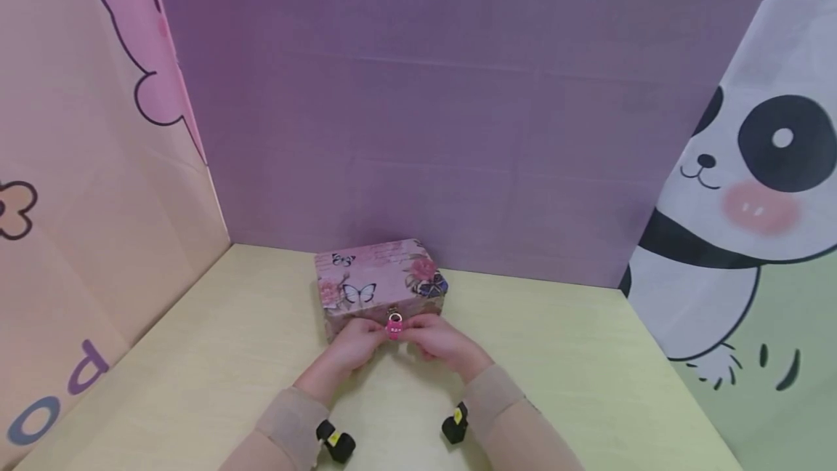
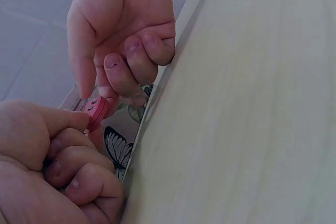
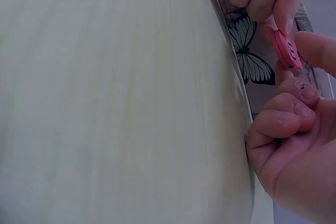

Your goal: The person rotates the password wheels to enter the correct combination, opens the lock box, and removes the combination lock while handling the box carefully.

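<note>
A small pink combination padlock (image 1: pixel 394 328) hangs at the front of a pink box (image 1: pixel 386 278) printed with flowers and butterflies. Its shackle stands up by the box's metal clasp; whether it is locked cannot be made out. From the left, my left hand (image 1: pixel 356 344) pinches the padlock's side between thumb and forefinger, its other fingers curled. My right hand (image 1: pixel 441 340) holds the opposite side, the thumb by the number dials and a finger behind. In the right wrist view, the dials on the padlock (image 3: pixel 287 51) face outward. The box lid is down.
The box stands on a pale wooden table (image 1: pixel 556 369), close to a purple back wall (image 1: pixel 418 107). A panda-printed panel (image 1: pixel 713 260) rises at the right and a peach panel (image 1: pixel 98 202) at the left. Black wrist devices (image 1: pixel 336 442) hang below both forearms.
</note>
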`<state>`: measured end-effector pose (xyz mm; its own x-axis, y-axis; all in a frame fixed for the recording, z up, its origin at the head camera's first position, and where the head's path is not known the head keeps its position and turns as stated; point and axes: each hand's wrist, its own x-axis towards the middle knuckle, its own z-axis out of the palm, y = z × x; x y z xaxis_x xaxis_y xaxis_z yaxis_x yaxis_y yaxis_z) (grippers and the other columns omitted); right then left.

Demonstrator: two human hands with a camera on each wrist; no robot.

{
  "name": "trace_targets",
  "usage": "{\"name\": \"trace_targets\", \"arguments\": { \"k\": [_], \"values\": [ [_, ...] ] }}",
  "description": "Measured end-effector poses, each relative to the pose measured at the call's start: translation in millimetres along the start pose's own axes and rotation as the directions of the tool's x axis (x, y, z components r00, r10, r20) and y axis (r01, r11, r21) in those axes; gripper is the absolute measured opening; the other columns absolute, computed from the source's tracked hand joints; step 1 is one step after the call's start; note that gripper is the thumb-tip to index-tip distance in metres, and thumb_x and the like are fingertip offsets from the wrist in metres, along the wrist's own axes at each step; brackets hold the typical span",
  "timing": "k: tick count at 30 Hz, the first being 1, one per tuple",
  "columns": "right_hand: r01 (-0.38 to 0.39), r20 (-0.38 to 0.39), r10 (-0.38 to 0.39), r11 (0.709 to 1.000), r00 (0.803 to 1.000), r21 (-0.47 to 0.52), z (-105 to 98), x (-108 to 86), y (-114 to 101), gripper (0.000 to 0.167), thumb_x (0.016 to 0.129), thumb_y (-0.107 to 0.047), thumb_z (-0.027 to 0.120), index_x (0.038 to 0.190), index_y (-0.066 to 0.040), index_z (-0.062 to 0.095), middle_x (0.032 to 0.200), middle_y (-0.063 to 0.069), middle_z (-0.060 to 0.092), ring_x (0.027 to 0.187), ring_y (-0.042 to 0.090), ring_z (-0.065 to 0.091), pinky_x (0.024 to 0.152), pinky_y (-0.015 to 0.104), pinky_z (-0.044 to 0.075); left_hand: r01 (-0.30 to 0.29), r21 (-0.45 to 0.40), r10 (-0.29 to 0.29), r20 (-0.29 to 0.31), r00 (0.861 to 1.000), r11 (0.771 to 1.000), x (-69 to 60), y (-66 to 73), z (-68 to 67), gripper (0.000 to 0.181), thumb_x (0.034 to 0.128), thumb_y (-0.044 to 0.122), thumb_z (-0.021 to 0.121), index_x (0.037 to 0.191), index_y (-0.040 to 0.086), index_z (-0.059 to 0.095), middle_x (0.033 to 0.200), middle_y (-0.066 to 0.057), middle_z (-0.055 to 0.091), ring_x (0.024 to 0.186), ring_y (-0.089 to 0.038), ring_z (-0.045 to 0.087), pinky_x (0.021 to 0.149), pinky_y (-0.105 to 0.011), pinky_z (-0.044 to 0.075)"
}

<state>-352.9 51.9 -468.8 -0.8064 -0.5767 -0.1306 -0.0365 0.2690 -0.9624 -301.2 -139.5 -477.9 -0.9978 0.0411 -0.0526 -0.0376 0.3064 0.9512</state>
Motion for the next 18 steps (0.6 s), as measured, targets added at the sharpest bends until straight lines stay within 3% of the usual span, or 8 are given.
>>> {"name": "trace_targets", "arguments": {
  "k": [18],
  "values": [
    [-0.03, -0.037, 0.028, 0.998, 0.999, -0.056, 9.5, 6.3, 0.5, 0.024, 0.1, -0.021, 0.064, 0.106, 0.001, 0.072, 0.058, -0.007, 0.037, 0.044, 0.007, 0.03, 0.043, 0.022, 0.025, -0.022, 0.005, 0.022, -0.01, 1.0, 1.0, 0.7, -0.6, 1.5, 0.023, 0.0979, 0.014, 0.063, 0.086, -0.004, 0.069, 0.053, 0.008, 0.035, 0.041, -0.006, 0.029, 0.04, -0.023, 0.024]
  ]
}}
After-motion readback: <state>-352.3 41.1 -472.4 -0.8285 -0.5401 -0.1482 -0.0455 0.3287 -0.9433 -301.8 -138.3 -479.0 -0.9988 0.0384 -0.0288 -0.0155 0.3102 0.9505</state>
